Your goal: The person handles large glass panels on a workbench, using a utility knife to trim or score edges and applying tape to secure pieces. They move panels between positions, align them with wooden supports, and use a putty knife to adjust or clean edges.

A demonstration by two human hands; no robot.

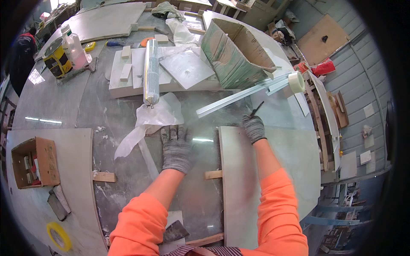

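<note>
My left hand (177, 148), in a grey knit glove, lies with its fingers stretched out on the dark tabletop (196, 149). Its fingertips meet the lower edge of a crumpled whitish plastic sheet (160, 112). A silver sausage-shaped sealant tube (151, 72) rests just beyond that sheet. My right hand (253, 128), gloved alike, is closed round a thin dark tool (257, 108) whose end points up; its exact kind is unclear. Below that hand is a pale board (273, 166). Light angled strips (239, 97) and a roll of pale tape (296, 82) are just past it.
An open cardboard box (235, 51) and a white tile (187, 68) stand farther back. At the left are a yellow-and-black can (57, 59), a pink-liquid bottle (73, 47), a small carton (36, 162) and a yellow tape roll (59, 236). Wood blocks (104, 176) lie by the boards' edges.
</note>
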